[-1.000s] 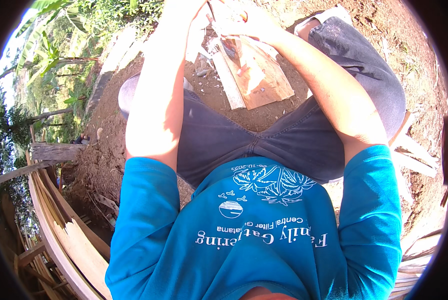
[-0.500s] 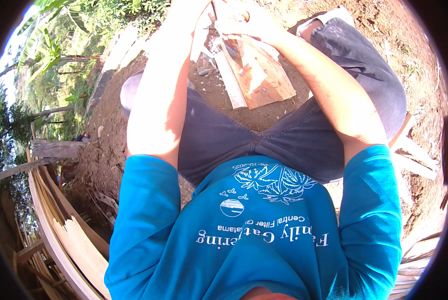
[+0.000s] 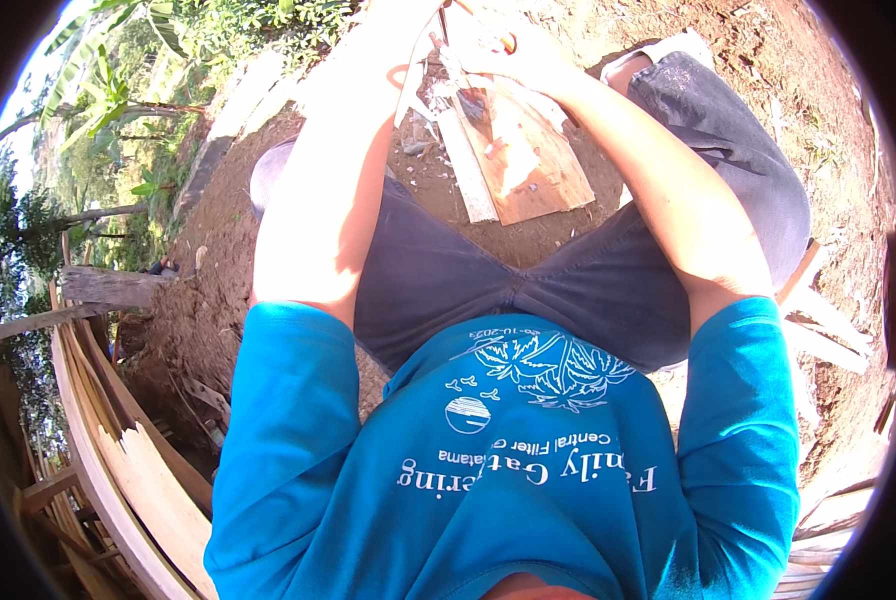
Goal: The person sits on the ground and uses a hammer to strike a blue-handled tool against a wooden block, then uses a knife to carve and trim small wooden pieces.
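I am seated, with my blue shirt and grey shorts filling the lower frame. Both forearms reach up to the top edge. My left hand (image 3: 400,40) is washed out by sunlight and partly cut off by the rim. It lies against a thin pale strip (image 3: 416,85) that hangs beside its wrist. My right hand (image 3: 513,55) has its fingers curled around the upper end of the same pale material, close to the left hand. Below the hands, a reddish-brown wooden board (image 3: 533,165) lies on the dirt between my knees, with a pale slat (image 3: 468,170) along its left side.
Reddish dirt ground (image 3: 218,290) surrounds me. Curved stacked planks (image 3: 118,470) and a weathered beam (image 3: 108,285) lie at the lower left. Green plants (image 3: 118,100) stand at the upper left. Pale wood offcuts (image 3: 828,320) lie beside my right thigh.
Both hands stay together at the top edge with only a small shift. Nothing was visibly picked up or let go.
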The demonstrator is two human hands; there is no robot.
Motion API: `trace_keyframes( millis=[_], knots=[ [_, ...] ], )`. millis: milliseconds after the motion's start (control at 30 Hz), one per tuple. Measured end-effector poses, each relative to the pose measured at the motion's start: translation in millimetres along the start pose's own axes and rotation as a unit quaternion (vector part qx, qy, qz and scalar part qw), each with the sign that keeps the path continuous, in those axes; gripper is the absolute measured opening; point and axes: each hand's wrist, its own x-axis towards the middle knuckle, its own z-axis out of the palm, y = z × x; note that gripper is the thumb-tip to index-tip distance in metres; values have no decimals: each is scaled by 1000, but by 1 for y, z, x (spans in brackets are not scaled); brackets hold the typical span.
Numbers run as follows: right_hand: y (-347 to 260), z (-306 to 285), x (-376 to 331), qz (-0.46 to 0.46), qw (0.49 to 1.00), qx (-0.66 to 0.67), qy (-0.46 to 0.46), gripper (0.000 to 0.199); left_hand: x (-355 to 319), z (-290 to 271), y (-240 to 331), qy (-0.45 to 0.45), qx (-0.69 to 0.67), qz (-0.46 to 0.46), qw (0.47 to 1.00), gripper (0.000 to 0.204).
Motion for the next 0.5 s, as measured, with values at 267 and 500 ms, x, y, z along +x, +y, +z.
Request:
trace_keyframes(
  millis=[267, 500],
  knots=[
    [-50, -25, 0, 223, 968, -56, -103, 53, 1, -1, -22, -1, -29, -40, 999, 19],
    [-44, -10, -2, 173, 972, -157, -18, 43, 14, 9, -48, 97, -26, 69, 993, 16]
  ],
)
